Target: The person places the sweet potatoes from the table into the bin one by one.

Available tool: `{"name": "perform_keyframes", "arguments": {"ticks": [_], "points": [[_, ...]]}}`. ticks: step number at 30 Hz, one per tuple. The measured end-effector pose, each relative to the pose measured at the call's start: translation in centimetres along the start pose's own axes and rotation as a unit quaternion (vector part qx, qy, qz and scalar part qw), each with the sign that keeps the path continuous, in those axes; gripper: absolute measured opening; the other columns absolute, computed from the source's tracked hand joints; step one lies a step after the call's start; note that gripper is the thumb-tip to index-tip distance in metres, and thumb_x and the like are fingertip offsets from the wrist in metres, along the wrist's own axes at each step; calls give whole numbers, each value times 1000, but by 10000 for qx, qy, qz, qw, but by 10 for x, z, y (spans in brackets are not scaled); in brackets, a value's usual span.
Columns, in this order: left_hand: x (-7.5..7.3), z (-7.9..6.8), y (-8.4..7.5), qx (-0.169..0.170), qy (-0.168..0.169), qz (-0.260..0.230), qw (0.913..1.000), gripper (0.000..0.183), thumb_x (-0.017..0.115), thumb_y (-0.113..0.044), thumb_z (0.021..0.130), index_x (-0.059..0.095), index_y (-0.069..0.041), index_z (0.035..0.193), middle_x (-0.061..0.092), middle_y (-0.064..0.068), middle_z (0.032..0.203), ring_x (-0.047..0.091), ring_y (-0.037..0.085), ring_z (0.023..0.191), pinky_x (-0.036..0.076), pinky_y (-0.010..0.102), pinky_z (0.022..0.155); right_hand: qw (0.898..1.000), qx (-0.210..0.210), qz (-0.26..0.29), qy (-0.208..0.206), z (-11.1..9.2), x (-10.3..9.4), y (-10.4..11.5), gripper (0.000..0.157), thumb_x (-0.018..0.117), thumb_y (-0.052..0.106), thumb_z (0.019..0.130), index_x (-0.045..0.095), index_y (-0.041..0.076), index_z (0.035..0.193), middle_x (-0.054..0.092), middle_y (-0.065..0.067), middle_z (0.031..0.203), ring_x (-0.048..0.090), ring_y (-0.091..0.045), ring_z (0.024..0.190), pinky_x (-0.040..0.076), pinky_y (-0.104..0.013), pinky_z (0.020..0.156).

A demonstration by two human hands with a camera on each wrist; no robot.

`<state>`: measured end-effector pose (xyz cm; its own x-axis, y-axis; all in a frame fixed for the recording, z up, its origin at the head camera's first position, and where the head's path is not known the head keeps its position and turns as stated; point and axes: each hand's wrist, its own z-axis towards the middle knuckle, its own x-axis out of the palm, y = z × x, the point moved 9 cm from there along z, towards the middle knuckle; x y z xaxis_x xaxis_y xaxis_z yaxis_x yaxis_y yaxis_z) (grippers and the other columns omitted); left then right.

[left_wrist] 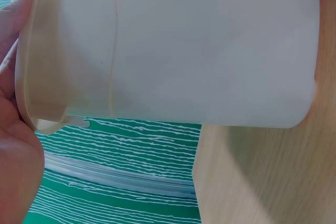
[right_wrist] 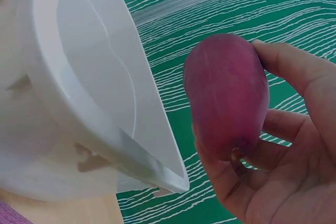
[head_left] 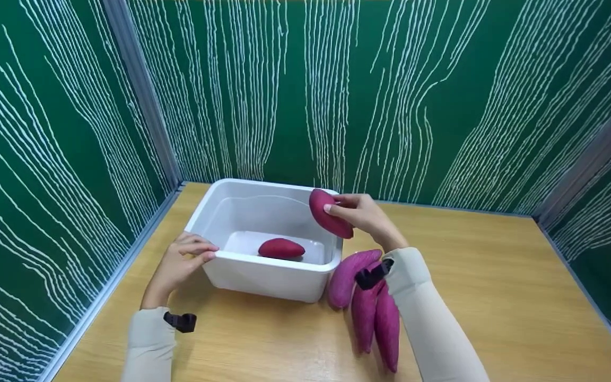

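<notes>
On my feed, right hand (head_left: 359,214) fingers clamp a plump, smooth, reddish-purple sweet potato (right_wrist: 228,93); left hand (head_left: 181,261) fingers grip white tub (head_left: 265,278).

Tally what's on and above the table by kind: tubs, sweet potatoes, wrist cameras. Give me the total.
White tub: 1
Sweet potatoes: 5 (1 in the right hand, 1 inside the tub, 3 on the table)
Black wrist cameras: 2
Total: 8
</notes>
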<state>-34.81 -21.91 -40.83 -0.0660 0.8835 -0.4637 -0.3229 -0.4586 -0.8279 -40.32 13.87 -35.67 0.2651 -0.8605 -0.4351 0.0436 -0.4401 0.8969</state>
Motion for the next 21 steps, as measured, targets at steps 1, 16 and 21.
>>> {"name": "perform_keyframes", "arguments": {"ticks": [1, 16, 21], "points": [[0, 0, 0, -7, 17, -16, 10000, 15, 76, -16, 81, 77, -10, 95, 67, 7, 102, 47, 13, 105, 37, 46, 101, 10000, 17, 17, 6, 1, 1, 0, 57, 69, 42, 86, 58, 9, 131, 66, -15, 114, 62, -24, 97, 54, -28, 77], [1, -1, 2, -118, 119, -68, 9998, 18, 74, -19, 83, 77, -9, 97, 66, 11, 107, 45, 22, 113, 31, 59, 108, 9999, 107, 16, -31, 4, 7, -4, 61, 68, 43, 87, 54, 8, 135, 65, -15, 117, 62, -24, 99, 55, -29, 80], [2, -2, 3, -171, 132, -44, 9998, 20, 74, -21, 83, 76, -9, 98, 66, 9, 109, 45, 21, 114, 30, 60, 109, 9999, 162, 14, -40, 3, 7, -5, 61, 68, 43, 87, 54, 9, 135, 64, -15, 118, 62, -25, 100, 55, -30, 80]]}}
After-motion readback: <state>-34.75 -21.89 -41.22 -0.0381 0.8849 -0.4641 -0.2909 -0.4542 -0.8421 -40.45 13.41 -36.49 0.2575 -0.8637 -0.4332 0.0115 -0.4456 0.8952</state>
